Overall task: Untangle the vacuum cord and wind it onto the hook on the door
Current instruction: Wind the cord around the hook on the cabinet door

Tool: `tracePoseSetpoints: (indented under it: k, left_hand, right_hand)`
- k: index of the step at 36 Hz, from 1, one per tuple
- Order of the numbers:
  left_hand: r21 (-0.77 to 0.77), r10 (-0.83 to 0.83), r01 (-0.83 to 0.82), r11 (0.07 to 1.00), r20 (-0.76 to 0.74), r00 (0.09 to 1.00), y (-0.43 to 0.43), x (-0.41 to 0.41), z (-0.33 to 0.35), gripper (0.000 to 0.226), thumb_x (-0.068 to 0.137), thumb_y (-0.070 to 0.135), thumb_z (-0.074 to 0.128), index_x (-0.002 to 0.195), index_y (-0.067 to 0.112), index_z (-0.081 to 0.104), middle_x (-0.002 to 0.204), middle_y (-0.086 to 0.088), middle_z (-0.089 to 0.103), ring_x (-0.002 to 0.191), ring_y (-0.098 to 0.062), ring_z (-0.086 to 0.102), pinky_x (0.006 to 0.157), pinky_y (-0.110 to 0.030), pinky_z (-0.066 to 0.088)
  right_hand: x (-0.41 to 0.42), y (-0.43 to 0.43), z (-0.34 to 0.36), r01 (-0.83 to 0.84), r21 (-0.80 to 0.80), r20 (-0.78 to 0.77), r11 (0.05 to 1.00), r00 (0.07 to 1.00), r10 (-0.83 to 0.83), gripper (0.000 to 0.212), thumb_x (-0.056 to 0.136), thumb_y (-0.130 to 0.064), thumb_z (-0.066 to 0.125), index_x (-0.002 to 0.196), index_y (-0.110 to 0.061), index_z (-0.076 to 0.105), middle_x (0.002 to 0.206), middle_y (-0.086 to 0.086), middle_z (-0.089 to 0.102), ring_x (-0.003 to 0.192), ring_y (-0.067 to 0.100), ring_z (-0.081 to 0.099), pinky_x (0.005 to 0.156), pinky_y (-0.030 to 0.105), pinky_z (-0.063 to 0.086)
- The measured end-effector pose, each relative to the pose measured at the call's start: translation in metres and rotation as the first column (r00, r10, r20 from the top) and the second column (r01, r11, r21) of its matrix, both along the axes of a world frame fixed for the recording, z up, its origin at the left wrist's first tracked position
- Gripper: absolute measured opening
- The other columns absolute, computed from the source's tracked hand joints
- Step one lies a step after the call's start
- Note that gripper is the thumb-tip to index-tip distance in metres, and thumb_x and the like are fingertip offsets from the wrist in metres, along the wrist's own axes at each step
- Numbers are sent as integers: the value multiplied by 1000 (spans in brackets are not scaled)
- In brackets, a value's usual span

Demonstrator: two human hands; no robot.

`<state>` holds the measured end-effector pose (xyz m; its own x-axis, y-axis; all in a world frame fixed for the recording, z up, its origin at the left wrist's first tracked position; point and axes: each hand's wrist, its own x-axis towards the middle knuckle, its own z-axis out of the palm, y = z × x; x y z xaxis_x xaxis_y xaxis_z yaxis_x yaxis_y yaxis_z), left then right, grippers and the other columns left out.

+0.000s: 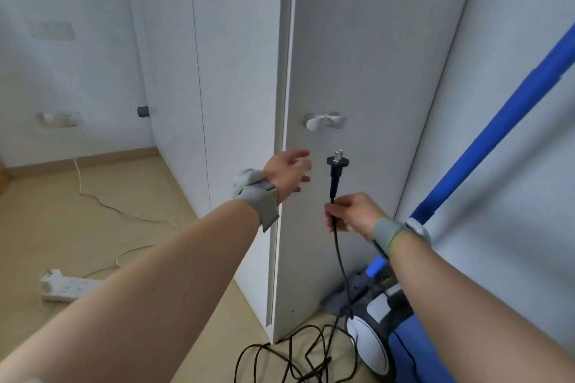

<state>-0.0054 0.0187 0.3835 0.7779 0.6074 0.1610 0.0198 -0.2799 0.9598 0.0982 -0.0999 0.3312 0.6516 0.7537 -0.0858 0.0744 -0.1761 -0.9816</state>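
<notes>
The black vacuum cord (339,261) runs up from a tangled heap on the floor (292,357) to its plug (336,169), which points upward. My right hand (351,213) grips the cord just below the plug. My left hand (287,169) hovers open beside the plug, close to the white door (357,56), fingers spread and holding nothing. A white hook (323,121) sticks out from the door just above both hands. The blue vacuum (398,336) stands at the door's foot.
A blue vacuum tube (497,140) leans diagonally across the right wall. A white power strip (70,284) with its white cable (102,205) lies on the beige floor at left. Wall sockets (59,118) sit low on the left wall.
</notes>
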Motion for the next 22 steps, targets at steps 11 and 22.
tracePoseSetpoints:
  k: [11, 22]
  left_hand:
    - [405, 26, -29, 914, 11, 1000, -3, 24, 70, 37, 82, 34, 69, 117, 23, 63, 95, 4, 65, 89, -15, 62, 81, -23, 48]
    - [621, 97, -35, 783, -66, 993, 19, 55, 121, 47, 88, 27, 59, 134, 30, 49, 133, 2, 54, 117, -20, 53, 101, -29, 42]
  right_hand:
    - [6, 14, 51, 57, -20, 216, 998, 975, -51, 33, 95, -10, 47, 65, -6, 62, 47, 3, 51, 41, 15, 45, 49, 23, 45]
    - [26, 26, 89, 161, 244, 330, 956, 913, -238, 40, 95, 0, 37, 60, -10, 54, 52, 5, 41, 45, 14, 34, 43, 15, 33]
